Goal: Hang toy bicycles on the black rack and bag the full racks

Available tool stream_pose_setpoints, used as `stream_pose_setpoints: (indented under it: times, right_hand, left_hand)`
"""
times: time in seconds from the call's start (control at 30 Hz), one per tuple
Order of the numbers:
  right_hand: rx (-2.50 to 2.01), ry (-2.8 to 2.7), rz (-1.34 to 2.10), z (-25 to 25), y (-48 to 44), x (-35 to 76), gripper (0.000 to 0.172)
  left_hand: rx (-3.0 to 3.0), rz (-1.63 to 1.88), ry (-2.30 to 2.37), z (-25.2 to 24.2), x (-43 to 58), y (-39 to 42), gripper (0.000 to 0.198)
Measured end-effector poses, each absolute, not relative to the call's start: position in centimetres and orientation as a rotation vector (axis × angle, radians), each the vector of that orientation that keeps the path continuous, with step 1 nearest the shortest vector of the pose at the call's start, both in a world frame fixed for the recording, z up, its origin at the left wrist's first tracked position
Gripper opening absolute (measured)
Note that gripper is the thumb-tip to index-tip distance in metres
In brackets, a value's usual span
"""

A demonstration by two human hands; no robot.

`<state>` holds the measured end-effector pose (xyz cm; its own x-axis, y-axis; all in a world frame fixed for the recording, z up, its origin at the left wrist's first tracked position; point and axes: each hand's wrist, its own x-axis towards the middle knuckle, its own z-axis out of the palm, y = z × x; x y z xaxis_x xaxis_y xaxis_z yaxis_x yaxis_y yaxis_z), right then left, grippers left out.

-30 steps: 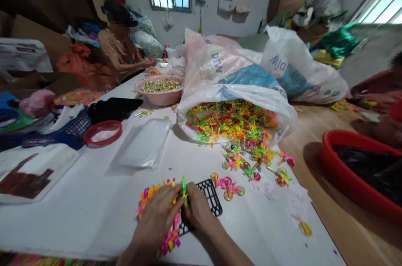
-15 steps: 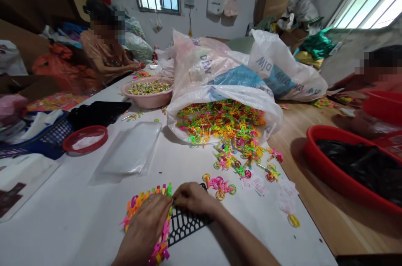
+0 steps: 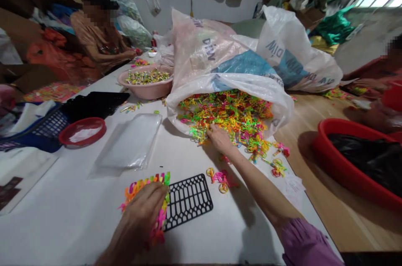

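Note:
My left hand (image 3: 143,205) lies over bright plastic pieces (image 3: 158,216) packed on the left part of a black plastic grid (image 3: 190,199). Its fingers are together and curl over them, holding the grid on the table; the thumb is hidden. Bare slots show on the grid's right part. Farther forward, my right hand (image 3: 219,137) reaches to the near edge of a heap of small coloured plastic toys (image 3: 232,115) with ring-shaped parts. Its fingertips are pinched together among the toys; what lies between them cannot be made out.
The heap spills from a large white plastic bag (image 3: 201,57). Loose pink toys (image 3: 221,178) lie beside the grid. Clear plastic bags (image 3: 130,142), a red dish (image 3: 83,132) and a pink basin (image 3: 147,84) stand left, a red tub (image 3: 326,153) right. Other people sit at both sides.
My right hand has left the grid and moved forward to the toys at the bag's mouth, uncovering the grid's right part. My left hand stays on the grid. The view has shifted slightly.

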<state>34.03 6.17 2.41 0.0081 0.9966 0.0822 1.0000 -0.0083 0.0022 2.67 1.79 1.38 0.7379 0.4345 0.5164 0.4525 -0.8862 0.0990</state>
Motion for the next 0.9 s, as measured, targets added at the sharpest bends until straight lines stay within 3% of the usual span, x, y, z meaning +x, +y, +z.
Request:
stream_pose_setpoints:
  times: [0.2,0.5,0.73,0.9]
  right_hand:
    - [-2.059,-1.797,0.434,1.1,0.7,29.6,0.022]
    - [-1.647,-1.409,0.91,-0.5,-3.3,23.1,0.009]
    - [-1.54,-1.317,0.964,-2.0,-6.6,18.0,0.007]
    - [-1.597,-1.39,0.825,-3.3,-7.3,16.3,0.006]
  left_hand:
    - [-3.01,-0.783,-0.978,1.7,2.7,2.7,0.021]
    - [-3.039,-0.653,-1.171,3.4,3.8,2.0,0.019]
    - [-3.029,-0.681,-1.214,3.8,4.2,2.0,0.02]
    - [-2.946,-0.727,-1.221,4.9,3.6,1.2,0.02]
